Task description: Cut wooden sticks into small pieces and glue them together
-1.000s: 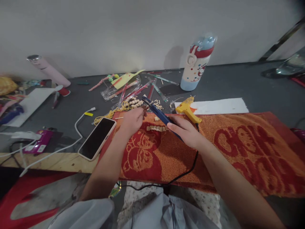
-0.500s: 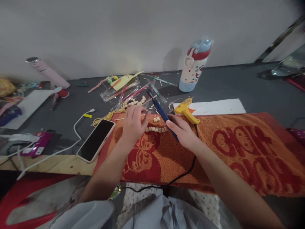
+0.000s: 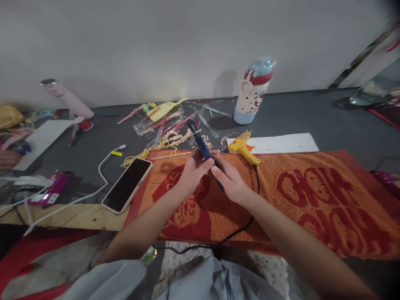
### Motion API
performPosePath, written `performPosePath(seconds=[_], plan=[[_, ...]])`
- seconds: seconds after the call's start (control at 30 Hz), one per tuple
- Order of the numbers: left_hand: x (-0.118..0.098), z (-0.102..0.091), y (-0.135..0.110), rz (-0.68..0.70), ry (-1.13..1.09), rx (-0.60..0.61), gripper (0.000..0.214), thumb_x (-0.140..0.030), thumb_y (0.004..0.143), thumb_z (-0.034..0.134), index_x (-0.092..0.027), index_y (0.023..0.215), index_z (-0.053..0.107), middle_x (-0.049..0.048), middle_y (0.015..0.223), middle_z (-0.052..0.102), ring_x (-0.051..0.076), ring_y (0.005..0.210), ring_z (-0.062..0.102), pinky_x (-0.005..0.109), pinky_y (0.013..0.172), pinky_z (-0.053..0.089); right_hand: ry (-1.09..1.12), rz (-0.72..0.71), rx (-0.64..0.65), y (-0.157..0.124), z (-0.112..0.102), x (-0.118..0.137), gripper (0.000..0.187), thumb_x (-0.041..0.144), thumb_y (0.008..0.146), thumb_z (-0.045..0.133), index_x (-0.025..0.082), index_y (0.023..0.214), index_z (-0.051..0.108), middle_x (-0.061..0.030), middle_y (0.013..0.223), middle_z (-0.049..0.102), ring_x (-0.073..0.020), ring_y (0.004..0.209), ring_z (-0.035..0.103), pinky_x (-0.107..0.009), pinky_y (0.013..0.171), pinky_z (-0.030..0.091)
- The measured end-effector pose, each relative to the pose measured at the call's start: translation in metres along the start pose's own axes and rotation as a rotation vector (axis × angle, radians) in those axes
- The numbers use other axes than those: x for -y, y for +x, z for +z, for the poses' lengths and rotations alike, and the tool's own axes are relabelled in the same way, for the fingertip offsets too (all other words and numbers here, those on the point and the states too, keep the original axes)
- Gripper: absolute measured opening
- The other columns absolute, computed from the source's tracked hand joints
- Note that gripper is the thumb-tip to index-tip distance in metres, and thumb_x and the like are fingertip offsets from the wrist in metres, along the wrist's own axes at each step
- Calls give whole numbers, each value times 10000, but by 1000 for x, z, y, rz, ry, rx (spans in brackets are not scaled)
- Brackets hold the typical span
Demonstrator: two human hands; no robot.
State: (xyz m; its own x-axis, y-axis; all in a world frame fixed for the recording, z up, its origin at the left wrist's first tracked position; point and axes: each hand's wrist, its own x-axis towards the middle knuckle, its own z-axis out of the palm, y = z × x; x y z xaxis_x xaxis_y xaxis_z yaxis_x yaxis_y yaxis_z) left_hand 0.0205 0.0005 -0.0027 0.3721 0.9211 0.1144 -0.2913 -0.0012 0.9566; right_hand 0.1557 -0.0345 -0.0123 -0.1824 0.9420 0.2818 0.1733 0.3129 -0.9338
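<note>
Both my hands meet over the towel around a long, slim, dark blue tool [image 3: 201, 143] with a slot along its side; I cannot make out its exact kind. It slants up and away, its far end over small wooden pieces [image 3: 205, 141]. My left hand [image 3: 194, 173] grips it with the thumb on top and fingers behind. From the right, my right hand [image 3: 229, 179] is closed around its lower part. A thin wooden stick [image 3: 170, 156] lies left of the tool, beside yellow cord [image 3: 140, 156]. A yellow glue gun [image 3: 243, 148] rests right of my hands.
An orange and red towel [image 3: 281, 225] covers the table's front. A phone [image 3: 128, 185] and white cable [image 3: 101, 166] lie left. Behind stand a cartoon bottle [image 3: 253, 96] and a pink bottle [image 3: 70, 100]. Another person's hand [image 3: 8, 159] shows at the left edge.
My left hand has moved right and closed on the blue tool beside my right hand. The tool has shifted slightly left. Wooden pieces seen on the towel before are now hidden by my hands.
</note>
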Motion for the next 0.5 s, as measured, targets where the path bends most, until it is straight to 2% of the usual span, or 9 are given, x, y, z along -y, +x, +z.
performPosePath(seconds=[0.17, 0.33, 0.5], plan=[[2, 2, -2, 47, 9, -74, 596, -539, 725, 773, -225, 1194, 584, 78, 1065, 723, 214, 1053, 668, 372, 978, 509, 21, -13, 0, -1, 2, -1, 542, 569, 966, 391, 191, 1335, 513, -137, 1371, 586, -260, 1268, 550, -431, 1092, 405], [5, 2, -2, 94, 39, -181, 630, -540, 675, 810, -236, 1181, 591, 55, 1069, 707, 183, 1012, 668, 316, 931, 517, 17, 12, -11, -1, 4, -2, 530, 587, 957, 399, 195, 1280, 549, -139, 1332, 606, -259, 1238, 566, -444, 1092, 404], [6, 3, -3, 115, 39, -186, 578, -536, 701, 793, -230, 1153, 603, 55, 1015, 715, 183, 977, 676, 311, 890, 526, 37, 44, -22, -2, 5, -2, 536, 612, 939, 422, 194, 1234, 578, -129, 1230, 656, -264, 1155, 608, -455, 1066, 425]])
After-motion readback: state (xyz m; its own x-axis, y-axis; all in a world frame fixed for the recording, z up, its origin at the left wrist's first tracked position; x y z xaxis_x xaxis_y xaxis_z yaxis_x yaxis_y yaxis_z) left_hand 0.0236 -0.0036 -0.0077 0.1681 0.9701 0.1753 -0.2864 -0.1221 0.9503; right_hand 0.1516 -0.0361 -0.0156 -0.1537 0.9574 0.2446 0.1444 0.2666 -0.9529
